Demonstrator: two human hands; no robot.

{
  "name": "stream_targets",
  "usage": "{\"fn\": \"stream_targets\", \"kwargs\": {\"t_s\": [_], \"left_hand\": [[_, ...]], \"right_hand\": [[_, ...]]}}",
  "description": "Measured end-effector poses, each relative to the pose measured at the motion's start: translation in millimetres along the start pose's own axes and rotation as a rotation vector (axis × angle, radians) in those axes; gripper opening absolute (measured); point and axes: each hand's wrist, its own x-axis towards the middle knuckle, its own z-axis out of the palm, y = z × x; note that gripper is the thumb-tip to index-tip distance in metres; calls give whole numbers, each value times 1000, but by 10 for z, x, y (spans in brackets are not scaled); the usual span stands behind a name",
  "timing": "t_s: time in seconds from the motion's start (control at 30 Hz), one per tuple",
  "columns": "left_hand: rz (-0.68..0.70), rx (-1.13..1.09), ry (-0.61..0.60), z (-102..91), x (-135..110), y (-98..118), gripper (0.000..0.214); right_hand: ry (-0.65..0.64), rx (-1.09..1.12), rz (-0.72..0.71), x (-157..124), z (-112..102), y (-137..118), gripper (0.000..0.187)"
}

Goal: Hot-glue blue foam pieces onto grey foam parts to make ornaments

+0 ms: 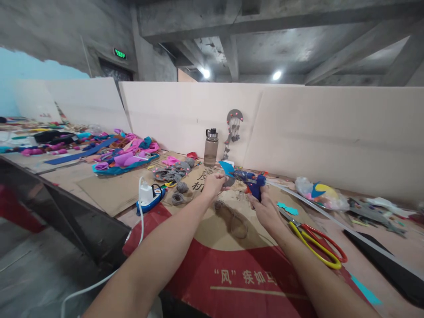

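Observation:
My right hand (265, 207) is wrapped round the handle of a blue hot glue gun (254, 181), whose nozzle points left. Close to that nozzle, my left hand (213, 183) is closed in a pinch on a small grey felt piece (229, 181), partly hidden by the fingers and the gun. A bright blue felt piece (227, 167) shows just behind; whether it touches the fingers I cannot tell. Loose grey yarn (238, 223) lies on the cardboard (212, 238) below the hands. Scissors with red and yellow handles (314, 243) lie beside my right forearm.
A power strip (150, 201) with a white plug and cable sits at left, near small yarn balls (182, 187). Behind stands a water bottle (211, 148); a grey moon-shaped hanging (234, 118) is on the white panel. Colourful felt (129, 154) is piled at left.

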Motion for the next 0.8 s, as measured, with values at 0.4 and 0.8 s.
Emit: {"fn": "stream_targets", "kwargs": {"t_s": [0.4,0.8], "left_hand": [[-18,11,-12,30,-3,-14,13],[-123,246,-63,-72,43,-168,27]], "right_hand": [[-63,42,12,6,75,140,40],[52,203,35,3,-2,52,34]]}}
